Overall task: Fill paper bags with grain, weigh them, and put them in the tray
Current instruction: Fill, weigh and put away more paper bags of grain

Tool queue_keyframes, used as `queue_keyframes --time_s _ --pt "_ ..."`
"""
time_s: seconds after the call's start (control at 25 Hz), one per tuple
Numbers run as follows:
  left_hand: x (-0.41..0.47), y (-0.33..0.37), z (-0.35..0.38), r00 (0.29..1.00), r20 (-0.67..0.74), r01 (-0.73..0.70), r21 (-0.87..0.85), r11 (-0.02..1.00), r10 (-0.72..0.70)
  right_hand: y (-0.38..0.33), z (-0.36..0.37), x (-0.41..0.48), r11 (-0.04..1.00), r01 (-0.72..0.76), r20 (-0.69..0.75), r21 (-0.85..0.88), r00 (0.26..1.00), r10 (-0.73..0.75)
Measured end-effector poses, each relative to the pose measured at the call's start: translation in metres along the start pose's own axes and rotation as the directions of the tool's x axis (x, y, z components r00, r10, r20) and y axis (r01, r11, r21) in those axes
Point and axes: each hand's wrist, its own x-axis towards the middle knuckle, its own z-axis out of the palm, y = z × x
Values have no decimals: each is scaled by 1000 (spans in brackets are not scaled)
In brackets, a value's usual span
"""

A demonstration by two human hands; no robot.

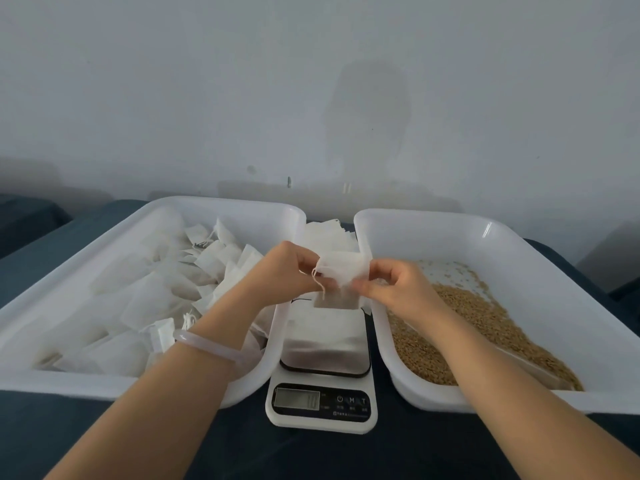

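Both hands hold one small white paper bag (341, 271) in the air above the scale (322, 403). My left hand (282, 271) pinches its left edge, where a drawstring dangles. My right hand (398, 289) pinches its right edge. The bag's lower part looks darker, as if it holds grain. A filled bag (323, 337) lies on the scale's platform, and the display shows digits. The white tray (519, 244) on the right holds brown grain (485, 327). The white tray (86, 379) on the left holds several filled bags (145, 296).
A stack of flat empty bags (327, 233) lies between the two trays behind the scale. Everything rests on a dark blue surface (311, 455). A pale wall stands close behind the trays. A translucent bangle (211, 348) circles my left wrist.
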Motion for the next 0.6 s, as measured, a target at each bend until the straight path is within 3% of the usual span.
queue_keyframes --time_s 0.16,0.36,0.48,0.6 --pt "-2 -1 3 994 100 21 196 980 -41 -2 6 -4 954 -4 26 -299 1000 12" --pt "0 -2 6 985 165 -29 418 908 -45 -14 13 2 759 128 120 -638 991 -66" --pt "-2 -1 6 984 174 -39 405 913 -35 -16 19 3 734 124 172 -668 985 -9" --pt "-3 -2 4 983 183 -33 350 936 -34 -12 22 0 836 44 151 -548 987 47"
